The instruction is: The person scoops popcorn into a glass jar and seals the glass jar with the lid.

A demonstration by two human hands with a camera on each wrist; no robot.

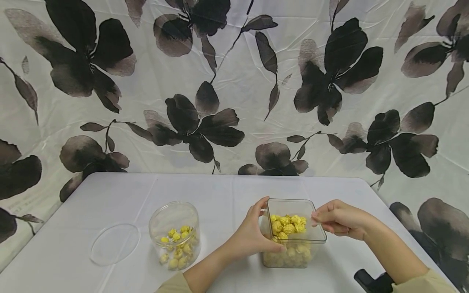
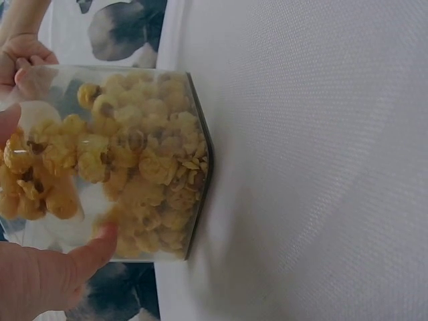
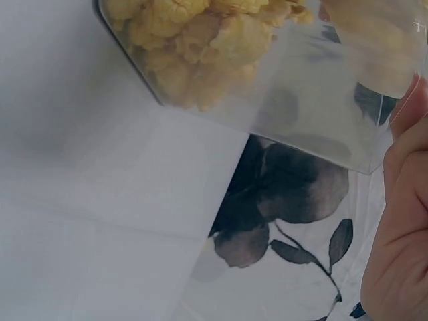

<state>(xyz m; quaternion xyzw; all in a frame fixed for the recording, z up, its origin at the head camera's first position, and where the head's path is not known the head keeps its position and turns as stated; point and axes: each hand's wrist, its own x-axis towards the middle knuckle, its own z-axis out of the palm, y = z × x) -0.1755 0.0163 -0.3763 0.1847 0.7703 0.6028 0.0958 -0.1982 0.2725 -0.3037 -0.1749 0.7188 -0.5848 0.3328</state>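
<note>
A clear square container (image 1: 289, 267) with yellow popcorn (image 1: 287, 226) stands on the white table. My left hand (image 1: 253, 234) grips its left side, thumb on the near wall and fingers at the far rim. At the right rim my right hand (image 1: 342, 219) has its fingers curled, the thumb and fingertips pinching a see-through, scoop-like piece (image 3: 374, 50). That piece shows as a pale rounded shape near the container's top in the right wrist view; I cannot tell its exact kind. Popcorn (image 2: 33, 180) sits high beside it in the left wrist view.
Left of my left hand stands a clear round jar (image 1: 174, 209) partly filled with popcorn. A clear round lid (image 1: 115, 244) lies flat farther left. Behind the table (image 1: 220, 191) hangs a floral cloth (image 1: 256, 81). A black object (image 1: 373, 280) shows by my right forearm.
</note>
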